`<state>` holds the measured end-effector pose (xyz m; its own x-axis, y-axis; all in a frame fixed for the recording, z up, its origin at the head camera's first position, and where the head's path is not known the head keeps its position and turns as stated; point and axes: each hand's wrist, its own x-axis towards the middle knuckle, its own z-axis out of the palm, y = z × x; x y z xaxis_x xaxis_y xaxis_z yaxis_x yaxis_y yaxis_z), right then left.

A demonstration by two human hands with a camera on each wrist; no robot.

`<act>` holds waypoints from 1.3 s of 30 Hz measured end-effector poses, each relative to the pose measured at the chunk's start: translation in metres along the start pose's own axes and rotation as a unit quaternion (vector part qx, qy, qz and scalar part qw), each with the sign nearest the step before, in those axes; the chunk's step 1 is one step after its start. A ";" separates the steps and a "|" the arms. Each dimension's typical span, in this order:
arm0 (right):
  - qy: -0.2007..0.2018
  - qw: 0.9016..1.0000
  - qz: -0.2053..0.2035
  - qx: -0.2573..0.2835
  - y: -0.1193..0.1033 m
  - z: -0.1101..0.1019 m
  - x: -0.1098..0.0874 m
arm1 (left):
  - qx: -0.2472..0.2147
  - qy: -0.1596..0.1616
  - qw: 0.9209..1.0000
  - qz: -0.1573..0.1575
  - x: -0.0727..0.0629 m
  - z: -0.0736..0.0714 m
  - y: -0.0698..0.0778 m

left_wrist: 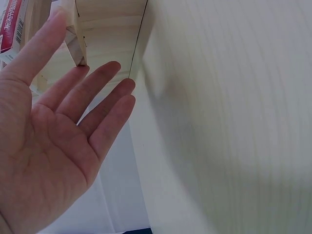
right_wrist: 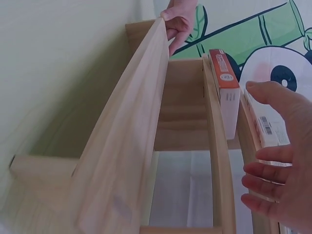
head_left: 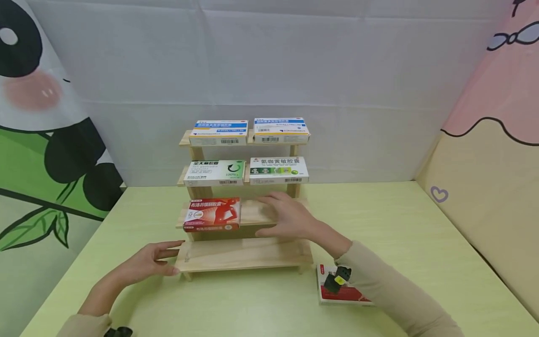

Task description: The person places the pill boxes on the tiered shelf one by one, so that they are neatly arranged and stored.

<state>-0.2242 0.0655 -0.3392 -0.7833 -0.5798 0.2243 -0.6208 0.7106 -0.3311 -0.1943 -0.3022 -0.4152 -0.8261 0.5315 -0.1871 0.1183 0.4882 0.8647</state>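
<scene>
A stepped wooden display rack (head_left: pixel 244 255) stands on the table, and my left hand (head_left: pixel 147 264) touches the left end of its lowest board. In the left wrist view the thumb and index fingertip lie along that board end (left_wrist: pixel 75 46), the other fingers extended. My right hand (head_left: pixel 290 217) reaches over the right half of the second tier, fingers spread, holding nothing. On that tier's left half lies a red medicine box (head_left: pixel 212 214). The right wrist view shows the red box (right_wrist: pixel 225 80) on edge-on boards, beyond the right thumb.
A green-and-white medicine box (head_left: pixel 214 173) and a white one (head_left: pixel 279 170) lie on the third tier. Two blue-and-white boxes, left (head_left: pixel 219 132) and right (head_left: pixel 281 130), top the rack. A red-and-white box (head_left: pixel 343 294) lies on the table (head_left: pixel 236 309), partly hidden under the right forearm.
</scene>
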 end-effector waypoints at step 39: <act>-0.008 0.996 0.084 0.014 0.083 -0.031 -0.122 | 0.011 0.005 1.000 -0.013 0.000 0.000 0.000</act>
<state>-0.1812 0.2075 -0.3660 -0.8751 -0.4602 0.1501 -0.4802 0.7866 -0.3882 -0.1942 -0.3020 -0.4155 -0.8346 0.5115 -0.2045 0.1091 0.5174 0.8488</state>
